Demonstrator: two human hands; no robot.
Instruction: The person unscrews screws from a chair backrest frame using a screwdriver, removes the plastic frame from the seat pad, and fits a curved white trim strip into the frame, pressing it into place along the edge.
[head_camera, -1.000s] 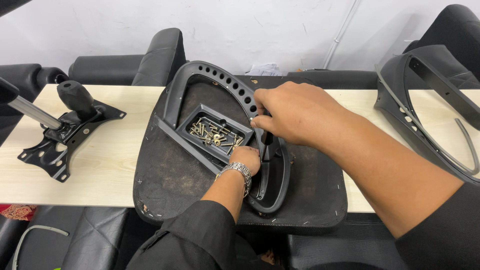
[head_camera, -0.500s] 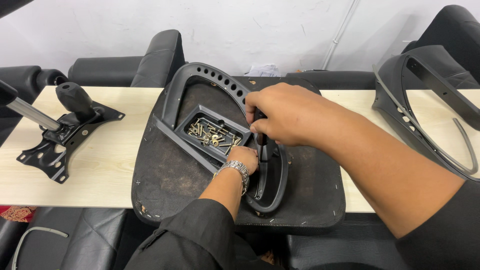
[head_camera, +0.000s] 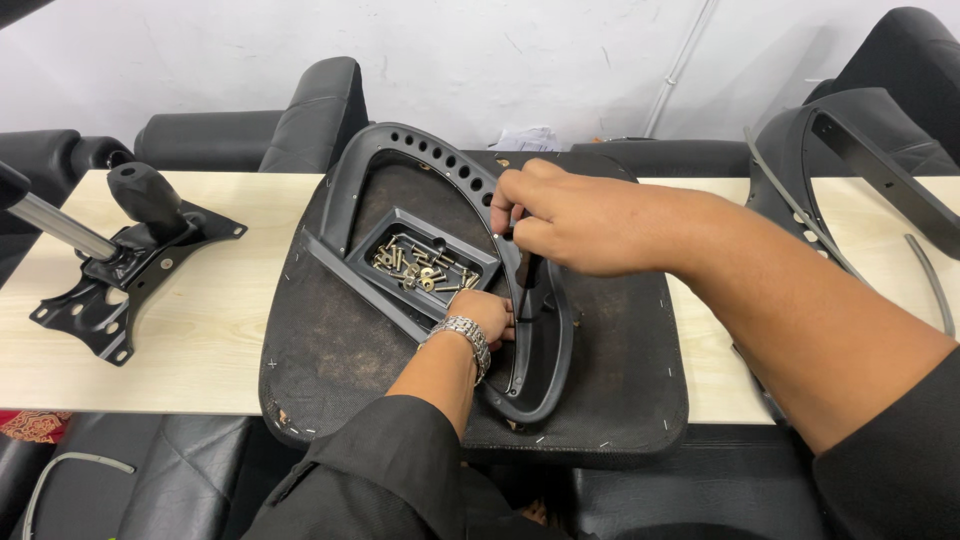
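Seat base (head_camera: 330, 350) upside down on desk (head_camera: 170, 330), armrest frame (head_camera: 545, 385) laid on top. Left hand (head_camera: 485, 312) braces frame from inside, grip pressing it steady. Right hand (head_camera: 560, 215) clenched round a dark tool (head_camera: 528, 275), upright at frame edge. Screw tray (head_camera: 425, 262) within reach

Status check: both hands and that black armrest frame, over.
Left hand braced on the armrest frame, atop the seat pad. Right hand gripping a dark tool, upright at the frame's rim. Tray of screws beside both hands, nothing blocking.
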